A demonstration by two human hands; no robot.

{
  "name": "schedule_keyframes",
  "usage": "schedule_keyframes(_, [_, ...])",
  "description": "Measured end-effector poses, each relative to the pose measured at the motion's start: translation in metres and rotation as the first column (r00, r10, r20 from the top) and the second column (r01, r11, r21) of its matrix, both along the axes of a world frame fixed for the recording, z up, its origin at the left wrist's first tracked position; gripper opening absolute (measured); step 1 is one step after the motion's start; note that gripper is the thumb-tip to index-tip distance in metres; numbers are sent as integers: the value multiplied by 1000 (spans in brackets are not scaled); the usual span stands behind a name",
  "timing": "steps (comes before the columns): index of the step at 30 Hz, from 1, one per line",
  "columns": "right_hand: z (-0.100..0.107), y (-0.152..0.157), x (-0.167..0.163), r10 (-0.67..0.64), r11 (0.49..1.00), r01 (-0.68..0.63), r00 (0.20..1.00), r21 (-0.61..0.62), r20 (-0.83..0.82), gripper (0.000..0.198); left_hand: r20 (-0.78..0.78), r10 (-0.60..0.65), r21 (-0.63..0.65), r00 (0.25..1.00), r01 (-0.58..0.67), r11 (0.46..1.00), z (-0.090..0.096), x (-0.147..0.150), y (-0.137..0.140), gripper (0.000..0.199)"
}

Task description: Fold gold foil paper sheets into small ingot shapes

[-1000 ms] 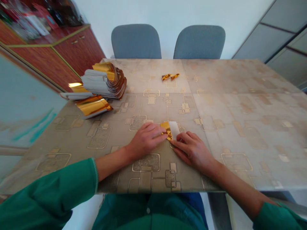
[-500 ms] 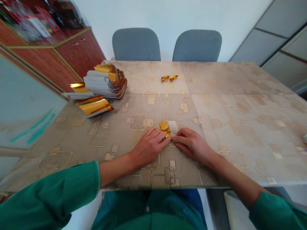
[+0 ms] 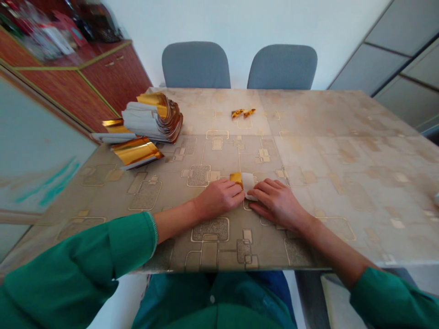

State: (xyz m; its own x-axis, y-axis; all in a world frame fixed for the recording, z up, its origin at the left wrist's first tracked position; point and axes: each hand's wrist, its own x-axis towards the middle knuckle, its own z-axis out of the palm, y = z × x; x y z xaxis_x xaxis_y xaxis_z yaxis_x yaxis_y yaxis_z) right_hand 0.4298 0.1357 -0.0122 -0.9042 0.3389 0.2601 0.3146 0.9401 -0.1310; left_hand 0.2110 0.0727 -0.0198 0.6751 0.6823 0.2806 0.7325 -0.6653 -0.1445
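Note:
A small folded piece of gold foil paper lies on the table in front of me, its gold part point(image 3: 236, 177) on the left and its white backing point(image 3: 248, 182) on the right. My left hand point(image 3: 219, 198) has its fingers curled over the gold part and closed on its near edge. From the other side, my right hand point(image 3: 279, 203) holds the white part down with its fingertips, the thumb lower and close to the table. The fingertips of both hands nearly meet at the paper's near edge, and they hide part of it.
A thick stack of gold foil paper point(image 3: 147, 121) stands at the table's left, with a loose gold sheet point(image 3: 137, 151) before it. Two small folded gold pieces point(image 3: 243, 113) lie toward the back. Grey chairs point(image 3: 196, 65) stand behind the patterned table point(image 3: 322, 183).
My left hand has shifted slightly up and forward over the gold part, covering more of it. The right fingers have lifted and spread a little on the white part.

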Motion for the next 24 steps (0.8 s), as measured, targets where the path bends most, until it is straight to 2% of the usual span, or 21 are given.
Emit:
schedule_keyframes(4, [-1, -2, -1, 84, 996, -84, 996, 28, -15, 15, 68, -36, -20, 997, 38, 999, -1, -13, -9, 29])
schedule_keyframes(7, [-1, -2, -3, 162, 987, -163, 986, -3, -34, 18, 108, -67, -48, 992, 73, 996, -4, -21, -19, 22])
schedule_keyframes(9, [-1, -2, -5, 170, 984, -174, 983, -48, -62, 20, 125, -39, -55, 991, 46, 997, -8, -24, -27, 22])
schedule_keyframes(13, [-1, 0, -12, 129, 973, -145, 987, -180, -95, 18, 111, -13, -115, 994, 26, 993, -12, -27, -38, 35])
schedule_keyframes(19, [-4, 6, -24, 44, 938, -84, 991, -336, -125, 9, 133, 43, -238, 990, -11, 971, -7, -28, -45, 51])
schedule_keyframes(24, [-9, 7, -28, -20, 911, -43, 989, -409, -149, 5, 126, 63, -244, 990, -30, 969, -6, -23, -49, 49])
